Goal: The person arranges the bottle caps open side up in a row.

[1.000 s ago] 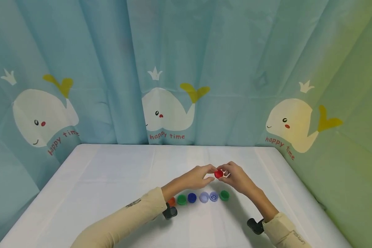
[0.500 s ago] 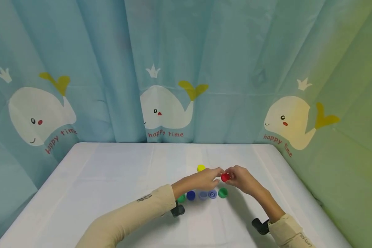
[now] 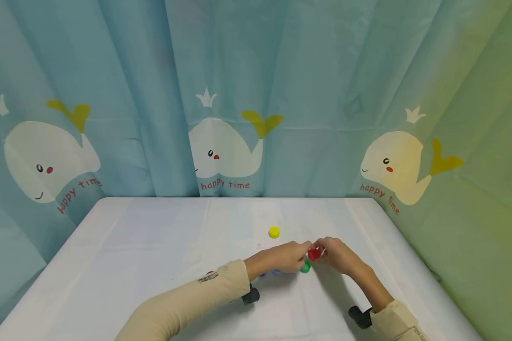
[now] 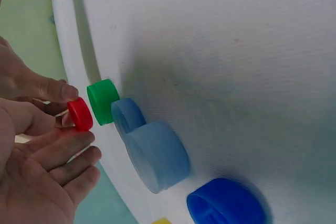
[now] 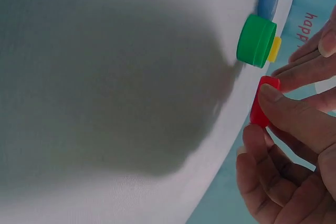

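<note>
My right hand pinches a small red bottle cap at the right of the row, its thumb on the cap's side in the right wrist view. Opposite it, the left hand has its fingertips right at the cap's edge; in the left wrist view its fingers are spread and relaxed. Just below the red cap stands a green cap. Beside that are two pale blue caps and a dark blue one, largely hidden by the left hand and arm in the head view.
A yellow cap lies farther back on the white table. A sliver of a red thing shows behind the left sleeve. A curtain with whale prints stands behind and at both sides of the table.
Both hands have moved right and nearer with the red cap. The left arm now covers more of the cap row, and the yellow cap has come into view.
</note>
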Available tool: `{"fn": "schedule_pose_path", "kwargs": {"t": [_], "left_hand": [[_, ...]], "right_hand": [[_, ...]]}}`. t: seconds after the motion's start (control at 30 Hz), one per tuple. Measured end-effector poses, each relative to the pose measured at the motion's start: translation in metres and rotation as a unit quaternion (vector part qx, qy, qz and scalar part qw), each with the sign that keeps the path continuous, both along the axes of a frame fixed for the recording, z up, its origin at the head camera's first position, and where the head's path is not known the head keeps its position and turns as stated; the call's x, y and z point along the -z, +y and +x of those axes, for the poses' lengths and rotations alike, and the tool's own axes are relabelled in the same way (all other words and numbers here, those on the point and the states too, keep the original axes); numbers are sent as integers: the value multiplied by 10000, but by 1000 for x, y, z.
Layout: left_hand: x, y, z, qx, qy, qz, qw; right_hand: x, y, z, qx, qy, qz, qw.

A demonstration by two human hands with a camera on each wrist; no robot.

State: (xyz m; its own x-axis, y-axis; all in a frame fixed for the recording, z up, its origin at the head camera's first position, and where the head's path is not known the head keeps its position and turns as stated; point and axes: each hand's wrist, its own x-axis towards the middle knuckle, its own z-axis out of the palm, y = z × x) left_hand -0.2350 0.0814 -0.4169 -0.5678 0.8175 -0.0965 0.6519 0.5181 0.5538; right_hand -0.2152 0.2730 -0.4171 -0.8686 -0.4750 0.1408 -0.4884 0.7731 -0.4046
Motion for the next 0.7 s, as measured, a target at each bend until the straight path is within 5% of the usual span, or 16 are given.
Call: {"fn": "schedule_pose_path", "kwargs": {"t": [0.33,0.7], "left_hand": [[0,13,0,411,-56,-467,9980],[-4,18,1,437,192,-614,9970]], "right_hand": [[7,4,6,-27,-394,53,9992],[9,6,2,-201,-314,91,9993]]}}
